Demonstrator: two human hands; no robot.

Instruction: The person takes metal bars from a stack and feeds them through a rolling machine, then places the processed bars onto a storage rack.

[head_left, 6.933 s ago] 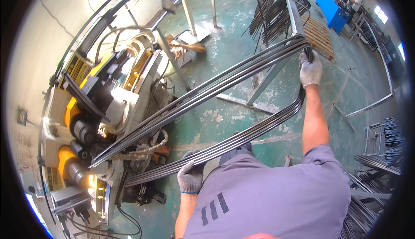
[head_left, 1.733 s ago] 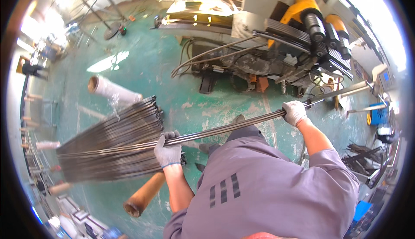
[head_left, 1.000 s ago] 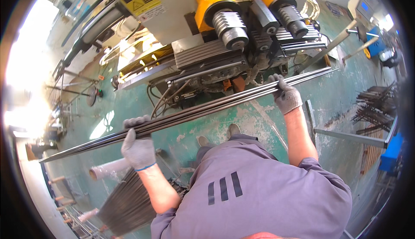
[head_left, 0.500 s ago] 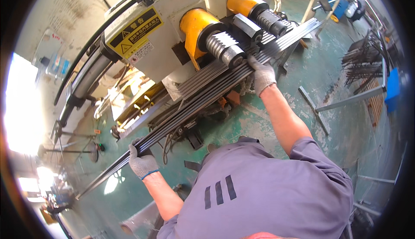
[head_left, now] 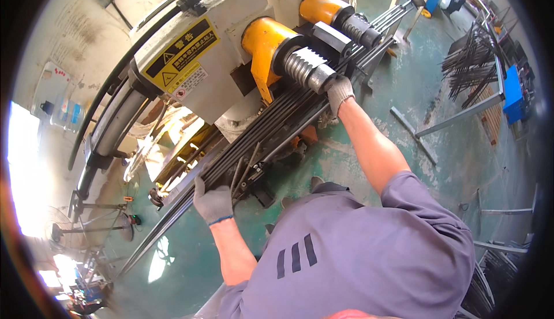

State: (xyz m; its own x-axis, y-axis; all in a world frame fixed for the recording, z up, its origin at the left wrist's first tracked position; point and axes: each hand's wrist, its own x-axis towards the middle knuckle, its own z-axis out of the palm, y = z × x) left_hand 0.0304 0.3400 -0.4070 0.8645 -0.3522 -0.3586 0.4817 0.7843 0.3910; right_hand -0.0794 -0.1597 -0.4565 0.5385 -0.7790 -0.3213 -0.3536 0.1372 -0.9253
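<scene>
A bundle of long, thin dark metal rods [head_left: 254, 129] runs slantwise along the front of a white machine, under its threaded steel shafts. My left hand [head_left: 214, 201], in a grey knit glove with a blue cuff, is closed at the lower left part of the bundle. Its thumb side lies against the rods, and some fingers are hidden. At the tip of the nearer threaded shaft [head_left: 306, 68], my gloved right hand [head_left: 340, 94] is closed on the rods. The shaft end and the hand itself hide its fingertips.
Two orange housings [head_left: 266, 42] carry the shafts on the white machine [head_left: 231, 10], which bears a yellow warning label [head_left: 183, 50]. A thick curved pipe [head_left: 118, 117] stands at left. On the right are a metal stand [head_left: 461, 117], a blue bin [head_left: 512, 96] and piled dark rods [head_left: 470, 62].
The rods have moved up and in toward the machine, under the shafts. My left hand has moved right along them; my right hand has shifted slightly down and left to the shaft tip.
</scene>
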